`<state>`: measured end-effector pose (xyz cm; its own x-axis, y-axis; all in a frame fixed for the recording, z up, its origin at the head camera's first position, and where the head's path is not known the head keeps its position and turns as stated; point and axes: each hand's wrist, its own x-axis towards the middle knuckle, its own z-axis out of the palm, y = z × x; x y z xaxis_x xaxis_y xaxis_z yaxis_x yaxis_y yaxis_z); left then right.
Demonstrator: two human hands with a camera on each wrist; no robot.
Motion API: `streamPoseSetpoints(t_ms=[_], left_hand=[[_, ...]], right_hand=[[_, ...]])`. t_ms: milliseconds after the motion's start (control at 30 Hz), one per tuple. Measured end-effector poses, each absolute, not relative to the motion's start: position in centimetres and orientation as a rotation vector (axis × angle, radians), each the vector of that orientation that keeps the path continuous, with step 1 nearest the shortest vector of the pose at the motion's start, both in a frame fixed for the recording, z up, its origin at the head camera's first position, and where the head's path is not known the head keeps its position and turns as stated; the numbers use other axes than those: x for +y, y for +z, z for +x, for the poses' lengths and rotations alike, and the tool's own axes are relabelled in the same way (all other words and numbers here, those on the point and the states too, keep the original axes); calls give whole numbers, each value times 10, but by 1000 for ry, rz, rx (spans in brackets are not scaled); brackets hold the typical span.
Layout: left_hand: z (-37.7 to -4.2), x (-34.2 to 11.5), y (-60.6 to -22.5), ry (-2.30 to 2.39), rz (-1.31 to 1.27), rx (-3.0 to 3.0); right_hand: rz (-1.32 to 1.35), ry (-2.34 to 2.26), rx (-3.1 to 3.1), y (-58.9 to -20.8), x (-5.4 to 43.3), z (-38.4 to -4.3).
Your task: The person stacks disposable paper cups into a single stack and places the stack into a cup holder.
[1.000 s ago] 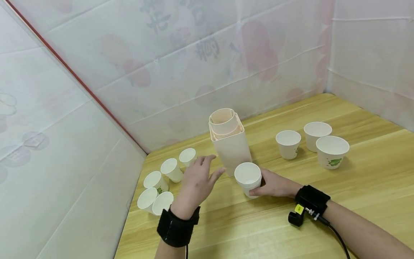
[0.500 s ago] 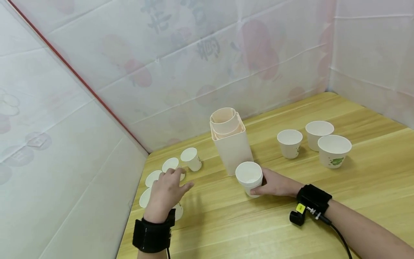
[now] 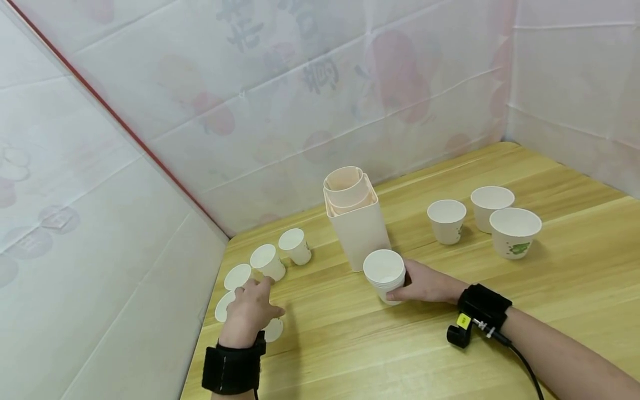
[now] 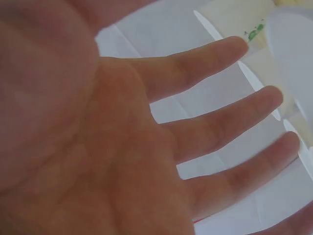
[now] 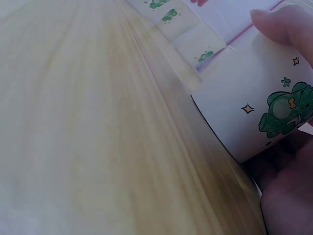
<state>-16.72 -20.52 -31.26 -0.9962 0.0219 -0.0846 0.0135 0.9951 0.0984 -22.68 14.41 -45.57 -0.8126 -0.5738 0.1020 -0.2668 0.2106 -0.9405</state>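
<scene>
My right hand [image 3: 427, 282] grips a stack of white paper cups [image 3: 384, 269] from its right side, thumb toward the front. In the right wrist view, the outermost paper cup [image 5: 234, 83] carries a green cartoon print. On the left, my left hand [image 3: 247, 314] hovers over a group of paper cups, partly covering the nearer ones. Its fingers [image 4: 215, 129] look straight and spread in the left wrist view, holding nothing. Around it are a front paper cup [image 3: 273, 330], a left paper cup [image 3: 223, 306] and one farther back [image 3: 237, 276].
Two more paper cups, a nearer one [image 3: 270, 264] and a farther one [image 3: 296, 248], continue that left group. A pale pink square holder [image 3: 361, 236] with round tubes inside stands behind the stack. Right of it are a smaller cup [image 3: 446, 223] and two wider paper bowls [image 3: 515, 236].
My left hand has moved left and toward the front, from beside the holder to the left cups. My right hand stays in place, still gripping the stack.
</scene>
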Motion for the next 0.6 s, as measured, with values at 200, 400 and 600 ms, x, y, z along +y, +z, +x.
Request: streamPoseSetpoints(t_ms=[200,400,600], left_hand=[[-168,-210,-315,201,43,3027],[-168,-214,-317,244,107,3031],[-171,-213,-319,259,147,3039]], right_hand=[[-794,-1643,2214,-455,143,-226],[-789,-1643,2215,-454,143,-225],[-776,-1643,2221,-454,143,-225]])
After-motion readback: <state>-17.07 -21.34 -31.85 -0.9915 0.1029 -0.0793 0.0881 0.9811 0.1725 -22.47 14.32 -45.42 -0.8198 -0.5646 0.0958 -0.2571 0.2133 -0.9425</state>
